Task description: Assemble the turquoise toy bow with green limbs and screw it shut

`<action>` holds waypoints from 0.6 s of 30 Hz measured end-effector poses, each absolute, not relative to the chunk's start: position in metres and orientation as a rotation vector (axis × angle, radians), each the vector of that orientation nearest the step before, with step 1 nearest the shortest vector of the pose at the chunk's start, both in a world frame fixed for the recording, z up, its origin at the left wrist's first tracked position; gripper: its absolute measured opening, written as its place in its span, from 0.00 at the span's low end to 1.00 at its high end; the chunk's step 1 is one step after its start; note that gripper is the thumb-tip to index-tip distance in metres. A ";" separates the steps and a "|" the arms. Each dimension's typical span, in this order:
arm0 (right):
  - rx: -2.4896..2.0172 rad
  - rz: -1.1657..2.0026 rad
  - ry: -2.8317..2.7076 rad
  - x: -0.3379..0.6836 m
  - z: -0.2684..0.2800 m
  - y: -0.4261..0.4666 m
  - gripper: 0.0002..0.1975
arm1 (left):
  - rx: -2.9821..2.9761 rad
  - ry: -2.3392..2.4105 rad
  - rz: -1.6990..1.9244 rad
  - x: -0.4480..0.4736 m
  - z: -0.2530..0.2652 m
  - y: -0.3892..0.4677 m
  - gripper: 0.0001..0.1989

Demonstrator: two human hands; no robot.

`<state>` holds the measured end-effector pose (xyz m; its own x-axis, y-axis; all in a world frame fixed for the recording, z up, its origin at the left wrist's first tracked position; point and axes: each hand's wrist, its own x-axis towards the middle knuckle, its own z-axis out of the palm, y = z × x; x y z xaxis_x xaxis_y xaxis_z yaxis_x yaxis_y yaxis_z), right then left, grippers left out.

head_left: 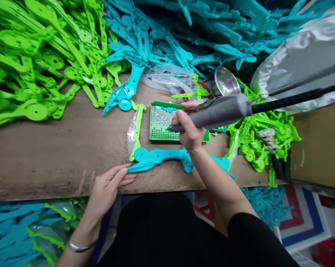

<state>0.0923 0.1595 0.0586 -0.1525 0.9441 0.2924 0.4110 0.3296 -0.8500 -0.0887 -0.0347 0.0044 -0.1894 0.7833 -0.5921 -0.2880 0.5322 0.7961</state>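
My right hand [192, 134] is wrapped round a grey electric screwdriver [220, 112], its tip pointing down into a green tray [167, 134] of small silver screws [160, 116]. The bit itself is too small to make out. Near the table's front edge lies a long turquoise plastic part [167, 155], partly hidden behind my right forearm. My left hand [108, 185] pinches that part's pointed left end. A lime-green piece with a clear plastic panel [136, 129] joins the part near its left end, and a similar green piece [233, 146] is at its right end.
Lime-green parts [36, 74] are heaped at the left, turquoise parts [212, 33] across the back. More green pieces [256, 137] lie at the right beside a cardboard box [317, 148]. A clear bag [170, 78] and a metal bowl [227, 82] stand behind the tray. The screwdriver's black cord [295, 97] runs right.
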 end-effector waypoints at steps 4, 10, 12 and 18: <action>-0.882 0.952 -1.442 0.074 0.034 0.172 0.15 | 0.462 1.470 1.046 -0.089 -0.003 -0.036 0.26; -0.866 1.031 -1.384 0.068 0.033 0.175 0.17 | 0.472 1.462 1.060 -0.088 -0.007 -0.039 0.24; -0.882 1.026 -1.394 0.068 0.032 0.175 0.17 | 0.480 1.466 1.058 -0.088 -0.006 -0.039 0.23; -0.893 1.036 -1.418 0.066 0.027 0.179 0.16 | 0.498 1.458 1.070 -0.088 -0.005 -0.037 0.25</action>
<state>0.0659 0.1787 0.0271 -0.1034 0.9375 0.3322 -0.0311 0.3308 -0.9432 -0.0880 -0.0370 -0.0052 -0.2081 0.8126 -0.5445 -0.2756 0.4854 0.8297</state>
